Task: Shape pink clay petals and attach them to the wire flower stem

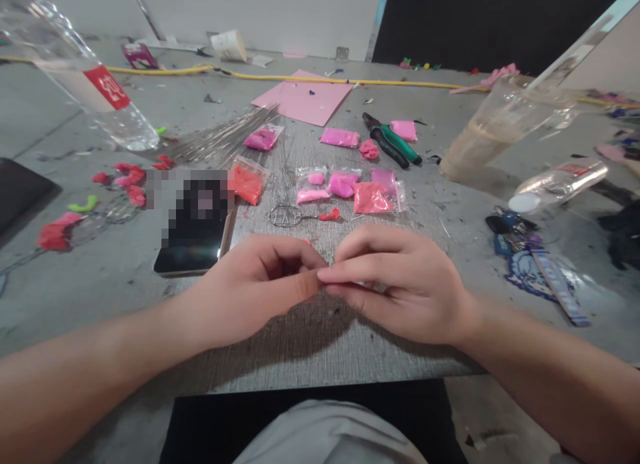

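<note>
My left hand (255,291) and my right hand (410,281) meet fingertip to fingertip above the near part of the grey board. Both are closed in a pinch. Whatever they pinch is hidden by the fingers; a trace of red shows under them. Just beyond lies a twisted wire loop (286,215) with a red clay piece (329,215) on its end. Behind that are small clear bags of pink clay (344,183), red clay (374,197) and orange-red clay (247,184). A smartphone (193,234) lies beside my left hand.
Green-handled pliers (393,141), a bundle of thin wires (220,137) and pink paper (310,97) lie further back. A tilted-looking water bottle (85,84) is at left, a cup of brown drink (480,137) at right. Keys with charms (535,271) lie by my right forearm.
</note>
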The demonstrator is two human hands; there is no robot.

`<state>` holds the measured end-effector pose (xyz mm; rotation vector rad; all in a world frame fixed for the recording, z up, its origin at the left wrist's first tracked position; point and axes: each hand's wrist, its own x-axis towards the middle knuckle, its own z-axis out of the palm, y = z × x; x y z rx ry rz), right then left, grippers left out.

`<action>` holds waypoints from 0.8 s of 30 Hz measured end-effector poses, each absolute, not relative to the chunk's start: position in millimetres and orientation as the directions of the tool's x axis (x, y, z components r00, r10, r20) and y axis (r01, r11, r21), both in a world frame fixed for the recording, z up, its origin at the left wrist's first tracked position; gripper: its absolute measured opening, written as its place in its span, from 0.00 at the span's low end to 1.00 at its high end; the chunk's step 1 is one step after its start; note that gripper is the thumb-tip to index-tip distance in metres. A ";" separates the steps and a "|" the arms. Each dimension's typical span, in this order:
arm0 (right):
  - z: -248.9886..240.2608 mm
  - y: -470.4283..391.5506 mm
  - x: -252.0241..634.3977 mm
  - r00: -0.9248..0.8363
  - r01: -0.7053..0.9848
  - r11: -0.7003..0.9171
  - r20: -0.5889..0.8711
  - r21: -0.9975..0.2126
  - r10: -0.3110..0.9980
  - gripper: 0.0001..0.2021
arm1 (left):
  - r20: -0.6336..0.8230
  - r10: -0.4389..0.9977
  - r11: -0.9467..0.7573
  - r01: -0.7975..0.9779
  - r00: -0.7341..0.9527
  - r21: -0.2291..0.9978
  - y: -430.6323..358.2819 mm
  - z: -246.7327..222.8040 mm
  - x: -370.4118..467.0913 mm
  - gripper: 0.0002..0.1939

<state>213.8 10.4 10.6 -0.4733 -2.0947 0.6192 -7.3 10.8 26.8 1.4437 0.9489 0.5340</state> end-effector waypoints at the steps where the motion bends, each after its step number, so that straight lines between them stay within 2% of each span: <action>1: 10.7 10.8 213.8 -0.540 0.110 0.803 0.643 -0.585 0.542 0.07 | -0.196 0.817 0.066 0.250 0.542 0.966 10.1 27.5 -6.8 0.09; 5: 13.0 11.3 214.1 -0.544 0.122 0.779 0.615 -0.615 0.570 0.06 | -0.031 0.853 -0.176 0.343 0.521 0.923 6.8 30.0 -4.6 0.08; 10: 14.6 10.2 213.3 -0.518 0.117 0.654 0.516 -0.747 0.683 0.03 | 0.117 0.831 -0.375 0.392 0.544 0.840 2.8 29.7 -4.9 0.10; 14: 10.8 8.2 213.4 -0.504 0.062 0.418 0.333 -0.906 0.797 0.09 | 0.249 0.798 -0.521 0.421 0.549 0.743 1.6 28.5 -5.7 0.10; 17: 9.6 6.6 213.2 -0.497 0.042 0.211 0.163 -0.977 0.852 0.13 | 0.315 0.767 -0.595 0.437 0.559 0.675 1.7 27.8 -5.6 0.07; 20: 11.5 6.4 211.9 -0.507 -0.017 0.010 0.018 -1.000 0.862 0.14 | 0.355 0.736 -0.646 0.442 0.576 0.623 0.8 27.8 -5.8 0.07; 24: 14.5 9.9 210.9 -0.565 -0.138 -0.244 -0.126 -0.960 0.815 0.15 | 0.367 0.712 -0.677 0.446 0.599 0.586 0.9 26.2 -7.7 0.06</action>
